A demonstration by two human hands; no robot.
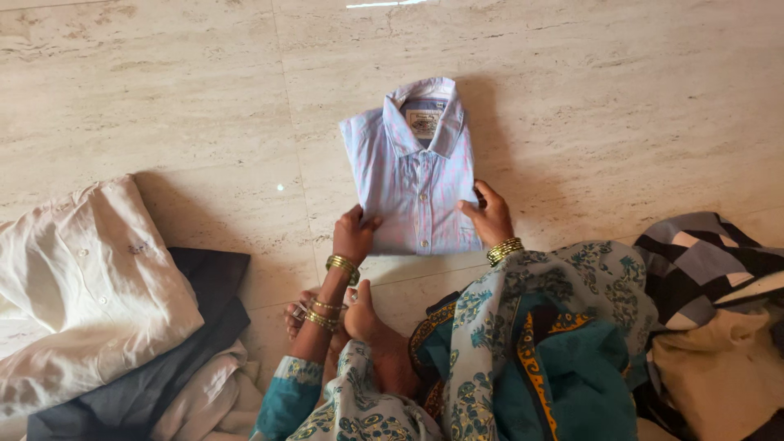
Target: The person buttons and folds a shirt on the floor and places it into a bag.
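On the polished beige stone floor [163, 90], veined and glossy with thin tile seams, lies a folded button-up shirt [415, 175] of thin woven cotton, pale lilac-blue with fine pink stripes. It forms a neat upright rectangle, its placket running down the centre with small white buttons. The long axis runs away from the person: the collar, with its inner label patch, points to the far side, and the folded lower edge faces the person's knees.

The left hand [354, 236] rests on the shirt's near left corner, fingers curled over the edge of the cloth with the thumb on top; it pinches or presses the fabric there. The right hand [488, 216] sits on the near right corner, fingers bent and pressed onto the side fold. Both wrists carry stacked gold bangles [504, 250]. The shirt thus lies directly ahead of the hands, held at its two nearest corners, flat on the floor.

Below the hands a bare foot [369, 322] shows, amid a soft draped garment [523, 343] of teal and pale blue floral print. To the left lies a crumpled cream shirt [90, 286] over a dark grey garment [163, 367]. To the right sits a heap with a checked grey, black and white cloth [702, 261] above a beige cloth [719, 367].
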